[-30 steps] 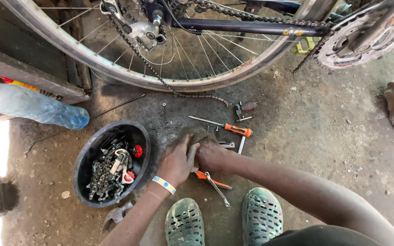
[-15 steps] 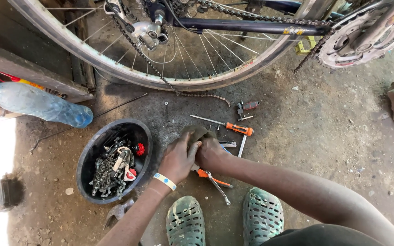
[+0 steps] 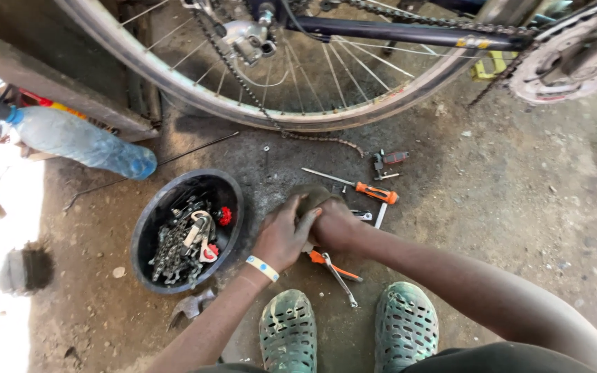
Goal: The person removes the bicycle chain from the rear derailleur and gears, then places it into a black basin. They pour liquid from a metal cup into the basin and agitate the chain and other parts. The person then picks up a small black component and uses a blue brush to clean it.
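My left hand (image 3: 282, 236) and my right hand (image 3: 336, 225) are pressed together low over the dirt floor, both closed around a dirty grey rag (image 3: 310, 196) that bulges out above the fingers. What lies inside the rag is hidden. An orange-handled screwdriver (image 3: 364, 188) lies just beyond the hands. Orange-handled pliers (image 3: 333, 268) lie under my right wrist. A black bowl (image 3: 148, 224) of chain and small metal parts sits left of my left hand.
A bicycle wheel (image 3: 174, 81) with a hanging chain (image 3: 316, 137) and derailleur fills the top. A chainring (image 3: 564, 65) is at the top right. A plastic bottle (image 3: 81, 140) lies at left. Small tools (image 3: 388, 160) lie near the chain end. My green clogs (image 3: 288, 338) are at the bottom.
Both hands stay clasped on the rag in nearly the same spot, fingers shifting slightly. The view has drifted a little, so the bowl and bottle sit further right.
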